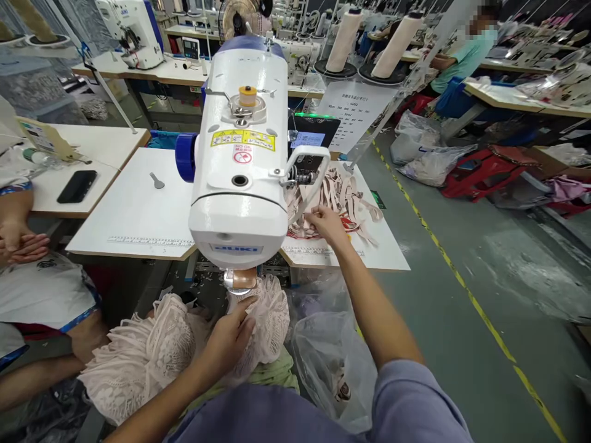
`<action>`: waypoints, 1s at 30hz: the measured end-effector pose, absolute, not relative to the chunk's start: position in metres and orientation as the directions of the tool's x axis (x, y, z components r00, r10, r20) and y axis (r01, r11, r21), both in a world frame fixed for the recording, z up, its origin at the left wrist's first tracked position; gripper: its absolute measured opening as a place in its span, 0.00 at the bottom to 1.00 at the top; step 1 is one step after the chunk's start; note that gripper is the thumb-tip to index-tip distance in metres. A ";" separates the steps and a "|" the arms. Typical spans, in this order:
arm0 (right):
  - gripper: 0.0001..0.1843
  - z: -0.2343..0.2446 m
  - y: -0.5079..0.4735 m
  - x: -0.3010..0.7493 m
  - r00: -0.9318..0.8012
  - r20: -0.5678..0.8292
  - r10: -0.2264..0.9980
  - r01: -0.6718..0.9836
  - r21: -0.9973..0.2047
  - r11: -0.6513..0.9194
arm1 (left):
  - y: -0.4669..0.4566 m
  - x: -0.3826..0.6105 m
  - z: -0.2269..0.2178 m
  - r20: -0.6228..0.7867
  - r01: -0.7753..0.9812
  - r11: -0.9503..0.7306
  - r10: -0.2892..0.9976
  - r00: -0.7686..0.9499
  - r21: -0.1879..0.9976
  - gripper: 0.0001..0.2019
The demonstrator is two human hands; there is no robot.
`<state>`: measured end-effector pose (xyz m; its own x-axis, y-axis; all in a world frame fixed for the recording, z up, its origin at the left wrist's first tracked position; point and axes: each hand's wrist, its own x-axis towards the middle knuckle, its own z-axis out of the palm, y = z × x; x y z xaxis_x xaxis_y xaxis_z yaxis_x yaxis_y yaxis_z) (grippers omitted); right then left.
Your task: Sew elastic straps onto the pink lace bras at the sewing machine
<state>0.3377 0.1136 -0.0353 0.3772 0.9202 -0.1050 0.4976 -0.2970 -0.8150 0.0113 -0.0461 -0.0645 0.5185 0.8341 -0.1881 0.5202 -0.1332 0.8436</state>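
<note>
Just below the needle end of a white sewing machine (240, 203), my left hand (233, 335) grips a pale beige lace bra (270, 317), thumb and fingers closed on its edge. A thick bundle of similar lace bras (148, 354) lies to the left of that forearm. To the right of the machine, my right hand (325, 224) reaches into a heap of beige straps (341, 194) on the white tabletop (388, 252). Its fingers are pinched together at the heap's near side, on a strap as far as I can see. The machine head hides part of the heap.
A clear plastic bag (323, 351) hangs below the right tabletop. Thread cones (344, 43) and a printed sheet (353, 111) stand behind. At left, a co-worker's hands (21, 243) rest near a phone (77, 186). A red stool (489, 169) stands beyond the yellow floor line.
</note>
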 end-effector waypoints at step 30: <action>0.08 -0.045 0.052 0.210 -0.024 0.208 0.978 0.571 -0.800 0.184 | 0.004 -0.016 -0.011 -0.183 0.539 -0.115 0.865 0.467 0.835 0.22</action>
